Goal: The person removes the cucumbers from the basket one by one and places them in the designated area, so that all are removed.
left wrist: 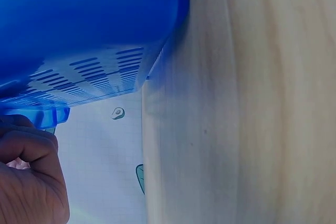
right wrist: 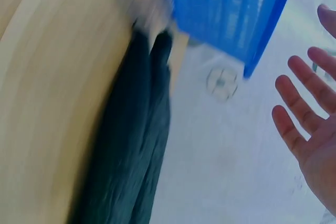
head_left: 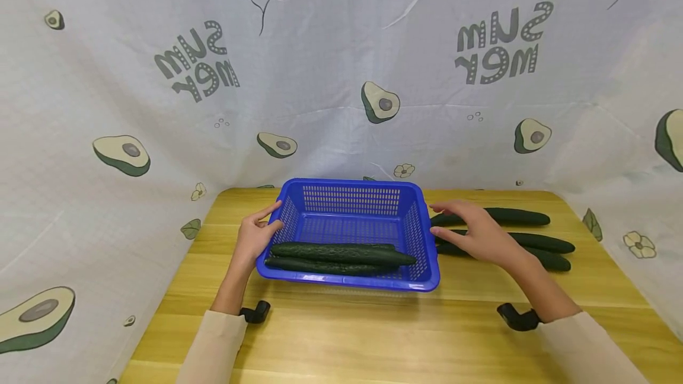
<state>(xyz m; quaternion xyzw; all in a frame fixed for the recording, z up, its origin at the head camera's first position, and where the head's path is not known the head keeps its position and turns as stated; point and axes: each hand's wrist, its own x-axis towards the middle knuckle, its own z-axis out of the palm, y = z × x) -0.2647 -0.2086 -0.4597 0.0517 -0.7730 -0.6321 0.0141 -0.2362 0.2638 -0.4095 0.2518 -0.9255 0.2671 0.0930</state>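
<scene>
A blue plastic basket (head_left: 349, 280) with slotted walls stands on the table in the head view. Two dark green cucumbers (head_left: 336, 251) lie lengthwise along its near side. My left hand (head_left: 256, 236) grips the basket's left rim; the left wrist view shows its fingers curled at the rim. Just off the right rim, my right hand (head_left: 482, 237) is spread with nothing in it. The right wrist view shows a gap between those fingers (right wrist: 302, 98) and the basket wall. Below and beyond the right hand, three more cucumbers (head_left: 520, 216) lie on the table, partly hidden by it.
The wooden table (head_left: 341, 336) runs back to a white curtain (head_left: 320, 76) printed with avocados and lettering. Dark wrist cameras (head_left: 517, 317) are strapped to both wrists, below the beige sleeves.
</scene>
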